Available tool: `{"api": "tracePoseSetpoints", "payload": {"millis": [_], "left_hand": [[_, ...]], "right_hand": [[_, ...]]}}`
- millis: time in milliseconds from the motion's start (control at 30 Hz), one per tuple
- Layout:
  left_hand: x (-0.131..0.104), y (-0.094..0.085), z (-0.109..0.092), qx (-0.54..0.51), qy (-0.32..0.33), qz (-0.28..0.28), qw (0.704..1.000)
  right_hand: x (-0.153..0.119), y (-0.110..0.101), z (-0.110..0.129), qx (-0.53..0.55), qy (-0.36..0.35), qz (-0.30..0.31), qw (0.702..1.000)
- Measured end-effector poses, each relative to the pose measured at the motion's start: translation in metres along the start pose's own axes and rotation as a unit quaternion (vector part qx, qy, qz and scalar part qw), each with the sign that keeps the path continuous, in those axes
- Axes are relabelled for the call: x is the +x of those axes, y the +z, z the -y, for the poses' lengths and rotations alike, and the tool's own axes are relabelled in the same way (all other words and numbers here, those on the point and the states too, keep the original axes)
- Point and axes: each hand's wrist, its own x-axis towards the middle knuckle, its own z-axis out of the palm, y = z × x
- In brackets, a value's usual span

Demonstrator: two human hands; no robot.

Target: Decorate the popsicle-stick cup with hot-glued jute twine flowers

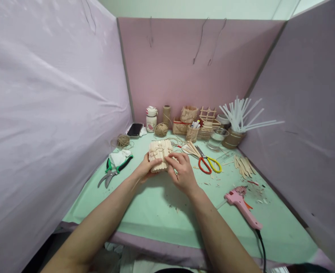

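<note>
A small craft made of pale wooden sticks point(157, 149), with petal-like wooden pieces on its face, is tilted up above the middle of the table. My left hand point(143, 168) grips its lower left side, thumb on the front and fingers behind. My right hand point(182, 174) is at the right part of its face, with thumb and fingers drawn together in a pinch against it. Whatever lies between those fingertips is hidden or too small to make out. Close to the right hand lie scissors point(204, 166) with red and yellow handles, and several thin sticks point(192, 148).
A pink glue gun point(245, 208) lies at right, its cord over the front edge. Pruning shears point(110, 175) lie left. Behind stand a water glass point(216, 141), a jar of glue sticks point(233, 139), stick baskets point(180, 127), twine balls point(161, 129) and a phone point(135, 129).
</note>
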Motion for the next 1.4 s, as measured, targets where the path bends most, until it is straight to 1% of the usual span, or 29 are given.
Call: {"api": "tracePoseSetpoints", "payload": {"millis": [100, 233, 300, 467, 567, 667, 800, 867, 967, 1067, 1133, 1300, 1400], "left_hand": [[-0.003, 0.003, -0.003, -0.001, -0.026, -0.033, 0.999], [-0.004, 0.006, -0.004, -0.004, -0.022, -0.033, 0.999], [-0.004, 0.007, -0.004, -0.006, -0.02, -0.035, 0.999], [-0.002, 0.006, -0.002, 0.007, -0.018, -0.071, 0.997], [-0.001, 0.005, -0.001, 0.012, -0.021, -0.067, 0.997], [-0.001, 0.005, -0.001, 0.003, -0.016, -0.059, 0.998], [-0.001, 0.006, -0.001, -0.012, -0.003, -0.066, 0.998], [-0.001, 0.006, 0.001, -0.017, 0.008, -0.071, 0.997], [0.0, 0.005, 0.002, -0.019, 0.017, -0.071, 0.997], [-0.001, 0.005, 0.001, -0.032, 0.011, -0.073, 0.997], [-0.002, 0.006, -0.001, -0.04, 0.007, -0.074, 0.996], [-0.006, 0.009, -0.006, -0.047, -0.001, -0.076, 0.996], [-0.007, 0.009, -0.008, -0.055, -0.001, -0.076, 0.996]], "right_hand": [[0.0, 0.0, 0.001, -0.005, 0.013, 0.001, 1.0], [0.0, 0.0, 0.001, -0.029, 0.042, 0.014, 0.999], [0.0, 0.001, 0.001, -0.044, 0.038, 0.023, 0.998], [0.001, 0.001, 0.001, -0.082, 0.021, 0.049, 0.995], [0.003, -0.002, 0.002, -0.1, 0.029, 0.063, 0.993], [0.004, -0.005, 0.002, -0.115, 0.058, 0.065, 0.99], [0.003, -0.007, 0.0, -0.172, 0.083, 0.08, 0.978], [0.004, -0.007, -0.001, -0.197, 0.078, 0.098, 0.972], [0.007, -0.007, -0.004, -0.217, 0.048, 0.114, 0.968], [0.011, -0.009, -0.008, -0.21, 0.008, 0.119, 0.97], [0.015, -0.012, -0.009, -0.201, -0.008, 0.124, 0.972], [0.024, -0.018, -0.008, -0.145, -0.004, 0.141, 0.979], [0.026, -0.021, -0.004, -0.092, 0.002, 0.134, 0.987]]}}
